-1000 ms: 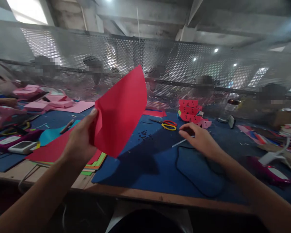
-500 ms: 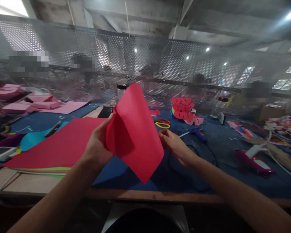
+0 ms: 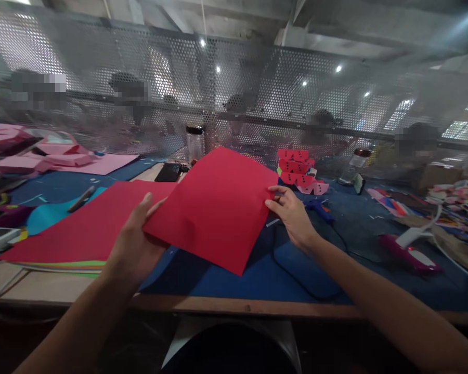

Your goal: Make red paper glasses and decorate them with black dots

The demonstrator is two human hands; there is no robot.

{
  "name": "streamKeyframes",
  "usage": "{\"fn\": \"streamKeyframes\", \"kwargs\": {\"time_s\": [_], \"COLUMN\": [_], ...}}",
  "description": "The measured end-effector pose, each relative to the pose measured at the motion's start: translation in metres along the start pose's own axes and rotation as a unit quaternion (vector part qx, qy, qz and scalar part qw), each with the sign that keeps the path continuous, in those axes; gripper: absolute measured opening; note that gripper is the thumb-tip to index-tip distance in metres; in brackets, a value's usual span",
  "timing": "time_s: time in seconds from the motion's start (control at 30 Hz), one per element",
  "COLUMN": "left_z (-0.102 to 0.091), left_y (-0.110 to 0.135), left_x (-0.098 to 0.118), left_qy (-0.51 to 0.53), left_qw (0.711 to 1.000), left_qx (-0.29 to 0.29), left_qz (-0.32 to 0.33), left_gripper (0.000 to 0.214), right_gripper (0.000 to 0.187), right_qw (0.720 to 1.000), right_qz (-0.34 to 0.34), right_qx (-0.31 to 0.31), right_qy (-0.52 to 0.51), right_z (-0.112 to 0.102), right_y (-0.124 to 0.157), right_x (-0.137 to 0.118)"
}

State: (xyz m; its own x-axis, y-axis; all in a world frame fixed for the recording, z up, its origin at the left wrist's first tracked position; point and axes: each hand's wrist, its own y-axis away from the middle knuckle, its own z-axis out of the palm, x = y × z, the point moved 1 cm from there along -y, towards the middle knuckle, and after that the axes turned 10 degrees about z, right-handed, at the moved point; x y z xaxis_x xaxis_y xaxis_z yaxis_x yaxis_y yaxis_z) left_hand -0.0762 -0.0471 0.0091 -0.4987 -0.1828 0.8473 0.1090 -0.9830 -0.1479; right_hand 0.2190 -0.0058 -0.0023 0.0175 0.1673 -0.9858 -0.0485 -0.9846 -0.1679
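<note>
I hold a red paper sheet spread out flat above the blue-covered table. My left hand grips its left corner, thumb on top. My right hand pinches the sheet's right edge with the fingers curled. To the left, beneath my left hand, lies a stack of coloured paper with a red sheet on top and green edges showing.
Red punched cut-outs are piled at the back. A blue glue gun and a pink one lie right, with cords. A jar and black device stand behind. Pink paper boxes sit far left. People work behind a mesh screen.
My right hand left the table and took the sheet's right edge. The sheet went from upright and curled in my left hand to spread flat between both hands.
</note>
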Motion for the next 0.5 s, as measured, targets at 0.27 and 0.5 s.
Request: {"fn": "streamKeyframes", "kwargs": {"time_s": [0.27,0.5], "left_z": [-0.032,-0.037], "left_y": [0.013,0.026], "left_x": [-0.001,-0.001], "left_qy": [-0.333,-0.459], "left_qw": [0.940,0.884], "left_qx": [-0.035,-0.058], "left_qz": [0.069,0.068], "left_gripper": [0.051,0.033], "right_gripper": [0.028,0.027], "right_qw": [0.993,0.908], "right_qz": [-0.054,-0.219], "right_qx": [-0.011,0.055], "right_qy": [0.102,0.352], "right_z": [0.001,0.001], "right_y": [-0.009,0.002], "right_x": [0.012,0.010]}}
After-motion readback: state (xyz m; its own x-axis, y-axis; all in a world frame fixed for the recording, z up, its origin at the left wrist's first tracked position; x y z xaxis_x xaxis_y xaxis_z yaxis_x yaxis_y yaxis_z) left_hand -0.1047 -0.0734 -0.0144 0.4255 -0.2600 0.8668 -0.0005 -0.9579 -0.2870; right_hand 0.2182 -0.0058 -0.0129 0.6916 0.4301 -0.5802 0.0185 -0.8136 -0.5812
